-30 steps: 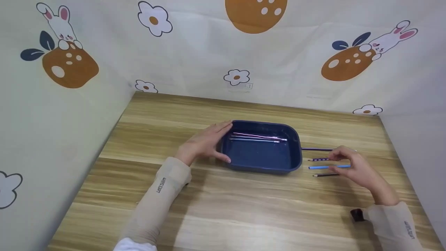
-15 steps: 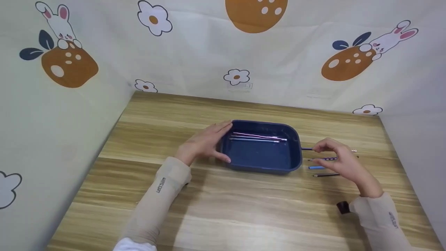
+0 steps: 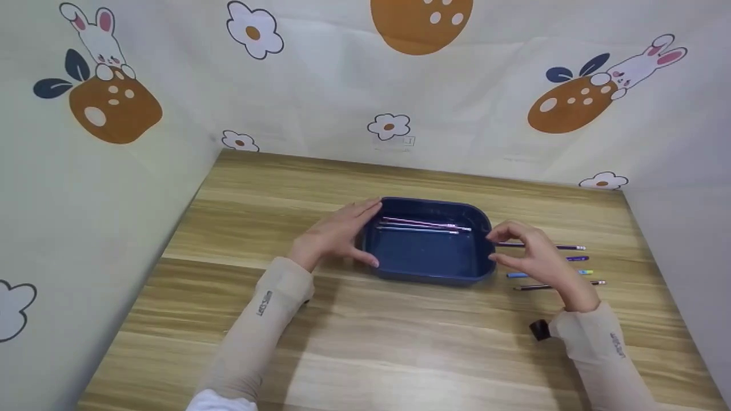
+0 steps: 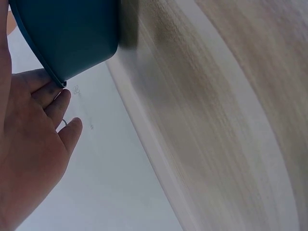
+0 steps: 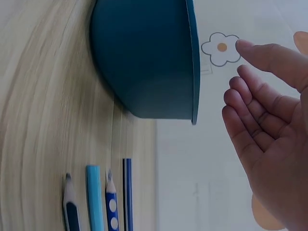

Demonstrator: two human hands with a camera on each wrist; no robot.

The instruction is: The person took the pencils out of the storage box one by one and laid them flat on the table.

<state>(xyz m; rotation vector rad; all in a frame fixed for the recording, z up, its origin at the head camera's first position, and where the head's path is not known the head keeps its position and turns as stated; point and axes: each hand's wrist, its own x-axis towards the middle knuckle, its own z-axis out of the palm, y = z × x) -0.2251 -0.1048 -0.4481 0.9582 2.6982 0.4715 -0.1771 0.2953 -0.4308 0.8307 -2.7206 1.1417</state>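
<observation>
A dark blue rectangular bin [image 3: 425,279] stands mid-table with several thin pencils [image 3: 422,229] lying along its far side inside. My left hand [image 3: 328,234] spans the bin's left end, fingers extended at the rim and thumb spread near the front corner; in the left wrist view its fingertips [image 4: 60,103] meet the rim. Over at the right end, my right hand [image 3: 537,257] hovers with thumb and forefinger apart at the rim, holding nothing. Beneath it lie a dark pencil with an eraser [image 3: 571,247], a dotted blue pencil [image 5: 111,207], a light blue stick [image 3: 517,275] and a black pencil [image 3: 531,287].
The wooden table [image 3: 400,348] is enclosed by pale fabric walls [image 3: 320,85] printed with rabbits, fruit and flowers. A small black piece [image 3: 539,329] sticks out from the right sleeve's cuff.
My right hand has moved left from above the loose pencils to the bin's right rim. My left hand, the bin and the pencils look unmoved.
</observation>
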